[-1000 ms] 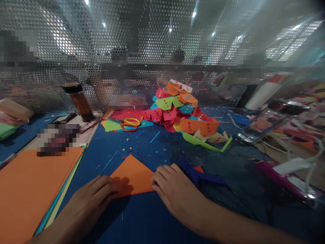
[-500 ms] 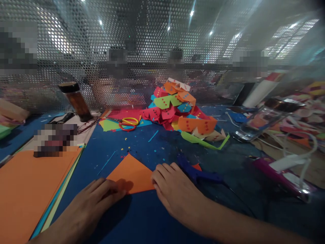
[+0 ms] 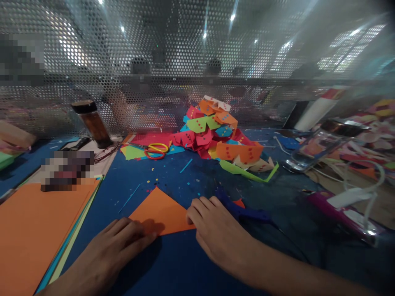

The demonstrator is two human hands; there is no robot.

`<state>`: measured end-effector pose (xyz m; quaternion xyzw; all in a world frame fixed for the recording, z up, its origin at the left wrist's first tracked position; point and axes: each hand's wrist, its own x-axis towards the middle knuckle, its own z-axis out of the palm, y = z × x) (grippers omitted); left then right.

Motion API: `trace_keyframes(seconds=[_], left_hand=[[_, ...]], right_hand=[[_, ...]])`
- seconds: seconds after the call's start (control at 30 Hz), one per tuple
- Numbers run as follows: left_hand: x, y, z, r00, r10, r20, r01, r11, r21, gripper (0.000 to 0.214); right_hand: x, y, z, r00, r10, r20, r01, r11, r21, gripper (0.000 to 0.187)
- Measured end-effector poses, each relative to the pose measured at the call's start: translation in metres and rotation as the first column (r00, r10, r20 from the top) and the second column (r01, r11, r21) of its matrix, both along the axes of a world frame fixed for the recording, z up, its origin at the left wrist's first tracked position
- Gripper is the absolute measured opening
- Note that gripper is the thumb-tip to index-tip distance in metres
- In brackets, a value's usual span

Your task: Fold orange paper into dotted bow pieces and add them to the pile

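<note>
A folded orange sheet of paper lies flat on the blue table, its peak pointing away from me. My left hand is closed at its left corner, the thumb and curled fingers pressing the lower edge. At the right corner, my right hand has its fingers bent over the paper, hiding that tip. Just beyond my right hand lies a dark blue glue gun with a cord, beside a small red scrap.
Left stands a stack of coloured paper. Scissors with red and yellow handles lie ahead, near a heap of folded paper pieces. A dark-lidded bottle, glass jar and purple device stand around; a perforated screen rises behind.
My right hand has slid slightly right along the paper's lower edge, baring a little more of it. My left thumb has shifted slightly right. The paper stays in place.
</note>
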<state>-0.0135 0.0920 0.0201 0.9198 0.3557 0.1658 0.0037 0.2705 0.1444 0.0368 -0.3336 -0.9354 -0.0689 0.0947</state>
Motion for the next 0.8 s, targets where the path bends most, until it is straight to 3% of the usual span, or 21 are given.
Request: trace_keyframes(seconds=[0.27,0.47,0.6,0.8], left_hand=[[0.002,0.000,0.005,1.000,0.007,-0.027,-0.007,1.000,-0.019,0.041],[0.007,0.002,0.005,1.000,-0.013,-0.009,0.013,1.000,0.001,0.039],[0.007,0.001,0.004,1.000,-0.002,-0.001,0.002,1.000,0.009,0.040],[0.008,-0.001,0.014,1.000,-0.010,0.014,0.010,1.000,-0.013,0.037]], right_hand=[[0.000,-0.004,0.003,1.000,-0.012,0.021,0.013,0.999,-0.050,0.019],[-0.012,-0.014,0.007,0.968,0.242,-0.058,-0.249,0.948,-0.199,0.032],[-0.016,-0.014,0.000,0.950,0.308,-0.046,-0.311,0.933,-0.181,0.041],[-0.015,-0.014,-0.001,0.948,0.317,-0.017,-0.317,0.940,-0.129,0.039]])
